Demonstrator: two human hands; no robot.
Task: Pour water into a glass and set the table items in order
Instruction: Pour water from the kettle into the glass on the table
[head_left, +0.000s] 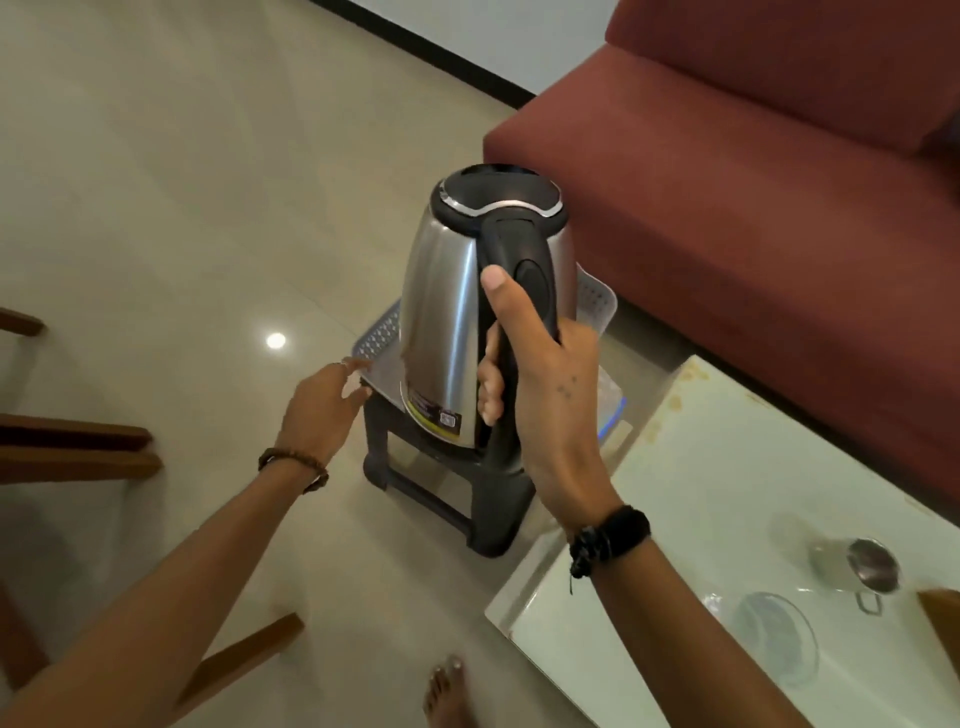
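Note:
A steel electric kettle with a black lid and handle hangs in the air above a small dark stool. My right hand is wrapped around the kettle's black handle, thumb along its top. My left hand hovers with fingers apart at the stool's left corner, touching the edge of a grey perforated tray on the stool. On the glass table at the lower right stand a small steel cup with a handle and a clear glass bowl.
A red sofa fills the upper right, close behind the stool. Wooden chair parts stand at the left and lower left. A bare foot rests on the tiled floor at the bottom.

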